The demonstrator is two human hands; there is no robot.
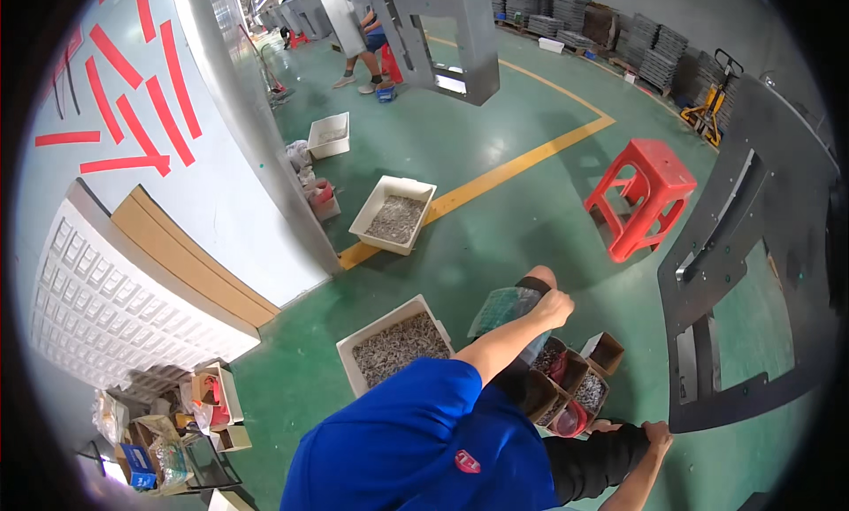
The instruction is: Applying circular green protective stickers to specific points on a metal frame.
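Observation:
My left hand (pixel 555 308) is closed in a fist above my knee, and I cannot make out what, if anything, is inside it. Under that forearm lies a clear, greenish sheet of plastic wrap (pixel 508 309). Low on the right, my right hand (pixel 656 435) grips the bottom corner of a large dark metal panel (pixel 707 303) with long slots and rectangular cutouts. The panel stands upright and tilted. Between my legs are small cardboard boxes (pixel 605 354) of small metal parts, with a red container (pixel 573 417) among them.
A cream bin (pixel 347 352) of small metal pieces stands left of me, another bin (pixel 355 225) farther ahead. A red stool (pixel 659 171) stands ahead right. A grey metal housing (pixel 486 69) hangs into view above. Beyond are a seated person (pixel 376 38) and a yellow pallet jack (pixel 707 113).

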